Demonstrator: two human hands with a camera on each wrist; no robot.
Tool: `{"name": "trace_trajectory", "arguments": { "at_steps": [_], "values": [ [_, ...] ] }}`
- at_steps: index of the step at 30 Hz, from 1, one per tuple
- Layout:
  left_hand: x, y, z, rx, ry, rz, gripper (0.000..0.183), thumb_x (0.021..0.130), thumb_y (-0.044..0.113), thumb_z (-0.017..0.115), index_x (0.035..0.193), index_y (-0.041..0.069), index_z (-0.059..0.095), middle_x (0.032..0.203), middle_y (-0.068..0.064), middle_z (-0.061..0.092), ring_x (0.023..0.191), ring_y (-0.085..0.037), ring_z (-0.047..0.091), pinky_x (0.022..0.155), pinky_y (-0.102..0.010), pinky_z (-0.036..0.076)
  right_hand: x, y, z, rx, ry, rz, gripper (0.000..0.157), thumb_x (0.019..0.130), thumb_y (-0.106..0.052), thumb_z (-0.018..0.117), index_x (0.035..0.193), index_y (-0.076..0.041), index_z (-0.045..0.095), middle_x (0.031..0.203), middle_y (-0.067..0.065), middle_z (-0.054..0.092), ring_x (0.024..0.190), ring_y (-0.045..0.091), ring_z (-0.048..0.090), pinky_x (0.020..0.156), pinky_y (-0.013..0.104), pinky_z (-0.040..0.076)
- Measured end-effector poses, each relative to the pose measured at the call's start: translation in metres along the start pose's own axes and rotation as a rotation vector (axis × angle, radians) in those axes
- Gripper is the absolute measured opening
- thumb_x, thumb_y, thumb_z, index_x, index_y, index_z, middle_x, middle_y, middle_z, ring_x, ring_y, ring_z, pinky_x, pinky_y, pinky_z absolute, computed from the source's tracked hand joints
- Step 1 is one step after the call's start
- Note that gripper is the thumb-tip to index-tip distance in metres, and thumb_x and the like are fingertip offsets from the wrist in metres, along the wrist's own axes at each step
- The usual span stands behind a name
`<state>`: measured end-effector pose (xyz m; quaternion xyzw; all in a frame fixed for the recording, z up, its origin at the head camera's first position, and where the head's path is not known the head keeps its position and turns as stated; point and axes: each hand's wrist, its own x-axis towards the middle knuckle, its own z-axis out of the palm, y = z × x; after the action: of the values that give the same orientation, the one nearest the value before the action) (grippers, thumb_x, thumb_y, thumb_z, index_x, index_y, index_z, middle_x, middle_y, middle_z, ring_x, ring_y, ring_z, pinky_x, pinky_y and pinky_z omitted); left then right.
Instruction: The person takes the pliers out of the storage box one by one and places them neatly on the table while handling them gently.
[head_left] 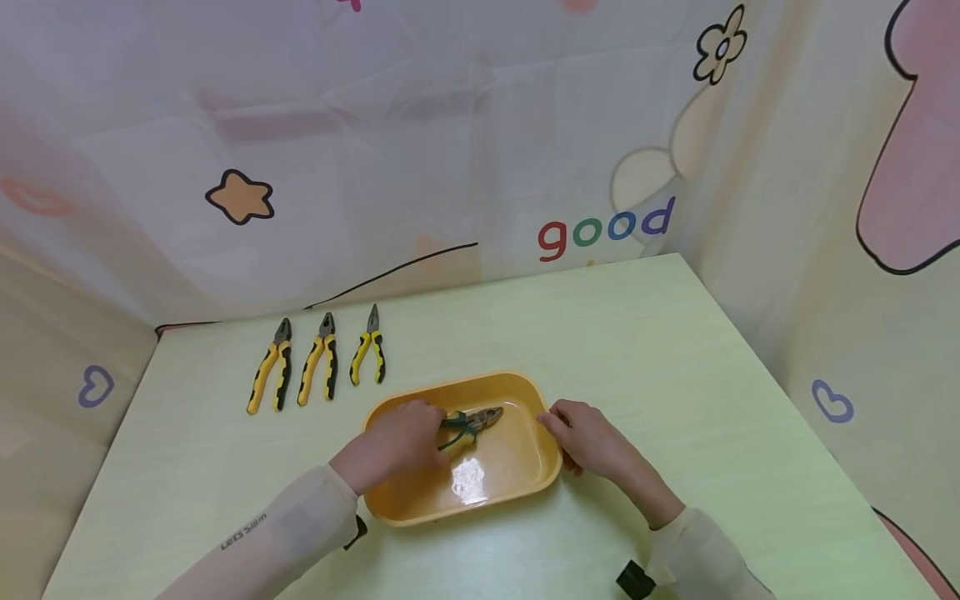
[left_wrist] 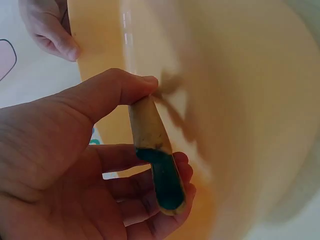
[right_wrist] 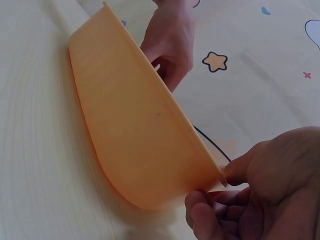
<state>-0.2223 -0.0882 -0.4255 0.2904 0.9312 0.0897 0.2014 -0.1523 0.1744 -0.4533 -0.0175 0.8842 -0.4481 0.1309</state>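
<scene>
A shallow yellow-orange tray (head_left: 517, 479) sits on the table. Over its left half, my left hand (head_left: 405, 442) grips a pair of pliers (head_left: 480, 419) with yellow and green handles and a rusty-looking head. In the left wrist view the thumb and fingers hold one handle (left_wrist: 155, 135), its end dark green; the pliers' head is hidden there. My right hand (head_left: 592, 437) pinches the tray's right rim, thumb on the edge and fingers curled beneath it, as the right wrist view shows with the tray wall (right_wrist: 135, 115) alongside.
Several pliers with yellow and black handles lie in a row at the back left: one pair (head_left: 272, 367) leftmost, another (head_left: 320, 360) in the middle, and slim needle-nose pliers (head_left: 369, 346) nearest the tray. A patterned curtain (head_left: 420, 150) hangs behind the pale green table (head_left: 622, 333).
</scene>
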Motion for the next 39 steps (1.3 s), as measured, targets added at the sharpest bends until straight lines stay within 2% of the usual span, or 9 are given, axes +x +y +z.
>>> {"name": "trace_trajectory", "arguments": {
  "at_steps": [7, 11, 17, 30, 35, 39],
  "values": [
    [0.0, 0.005, -0.009, 0.0, 0.028, 0.028, 0.036, 0.089, 0.035, 0.08, 0.074, 0.01, 0.059, 0.067, 0.0, 0.049, 0.062, -0.015, 0.046, 0.056, -0.03, 0.036, 0.0, 0.001, 0.0, 0.0, 0.002, -0.003, 0.027, 0.109, -0.018, 0.05, 0.09, -0.001, 0.058, 0.058, 0.003, 0.052, 0.045, 0.013, 0.048, 0.046, 0.026, 0.04],
    [0.0, 0.012, -0.017, -0.008, 0.01, 0.028, 0.038, 0.087, 0.032, 0.08, 0.067, 0.012, 0.055, 0.061, 0.002, 0.041, 0.057, -0.014, 0.04, 0.054, -0.03, 0.031, -0.001, 0.002, 0.0, 0.001, 0.002, -0.004, 0.028, 0.11, -0.018, 0.05, 0.089, -0.001, 0.058, 0.057, 0.003, 0.052, 0.045, 0.013, 0.048, 0.046, 0.026, 0.039],
    [0.001, 0.022, -0.028, 0.039, -0.002, 0.041, 0.049, 0.083, 0.027, 0.078, 0.055, 0.016, 0.039, 0.057, 0.005, 0.027, 0.052, -0.012, 0.029, 0.05, -0.03, 0.023, -0.001, 0.002, -0.001, 0.0, 0.001, -0.011, 0.028, 0.11, -0.018, 0.05, 0.09, 0.0, 0.058, 0.057, 0.003, 0.052, 0.045, 0.013, 0.048, 0.046, 0.026, 0.039],
    [0.015, 0.036, -0.052, 0.176, -0.114, -0.033, 0.052, 0.085, 0.036, 0.076, 0.055, 0.017, 0.038, 0.057, 0.005, 0.029, 0.053, -0.012, 0.03, 0.051, -0.03, 0.026, 0.0, -0.001, -0.002, -0.009, -0.002, -0.011, 0.028, 0.11, -0.018, 0.05, 0.089, -0.001, 0.058, 0.057, 0.003, 0.052, 0.044, 0.013, 0.048, 0.046, 0.027, 0.039],
    [0.02, 0.04, -0.058, 0.198, -0.174, -0.073, 0.049, 0.087, 0.04, 0.074, 0.057, 0.017, 0.043, 0.056, 0.006, 0.033, 0.054, -0.012, 0.032, 0.052, -0.031, 0.028, 0.0, -0.001, -0.001, -0.01, 0.001, -0.004, 0.028, 0.109, -0.018, 0.05, 0.089, -0.001, 0.058, 0.057, 0.003, 0.052, 0.044, 0.013, 0.048, 0.046, 0.026, 0.039],
    [0.023, 0.044, -0.062, 0.204, -0.193, -0.089, 0.046, 0.088, 0.042, 0.072, 0.062, 0.016, 0.046, 0.059, 0.004, 0.037, 0.055, -0.013, 0.035, 0.055, -0.031, 0.029, -0.001, -0.001, -0.001, -0.005, -0.001, 0.003, 0.027, 0.109, -0.017, 0.05, 0.089, -0.001, 0.057, 0.057, 0.004, 0.052, 0.045, 0.013, 0.048, 0.046, 0.026, 0.038]
  ]
}}
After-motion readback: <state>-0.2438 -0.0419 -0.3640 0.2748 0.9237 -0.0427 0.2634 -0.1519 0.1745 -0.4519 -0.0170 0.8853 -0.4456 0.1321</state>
